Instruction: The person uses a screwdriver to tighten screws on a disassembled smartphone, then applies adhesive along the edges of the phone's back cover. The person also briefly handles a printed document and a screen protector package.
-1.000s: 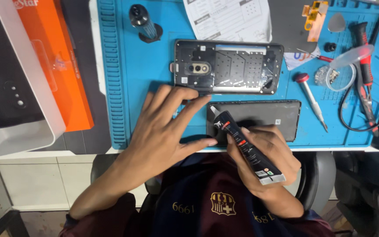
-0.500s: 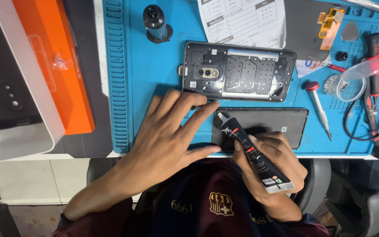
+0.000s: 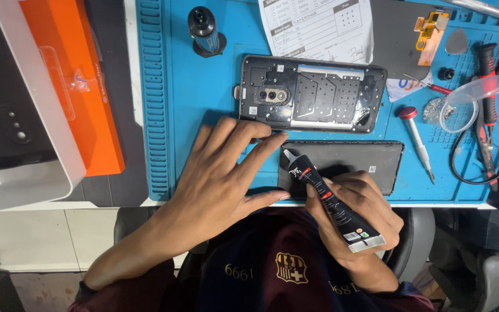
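Head view: the left hand (image 3: 220, 173) lay flat, fingers spread, on the blue mat (image 3: 203, 110), fingertips pinning the left end of the back cover (image 3: 353, 162), which sat low centre of the frame. The right hand (image 3: 356, 208) was clamped round a black glue tube (image 3: 324, 199), nozzle touching the cover's upper left corner. No glue bead could be made out along the edges, so gluing looked barely begun. The opened phone (image 3: 313, 92) lay just above the cover, uncovered. A screwdriver (image 3: 417, 138) sat right of it; an orange box (image 3: 70, 81) at upper left, off the mat.
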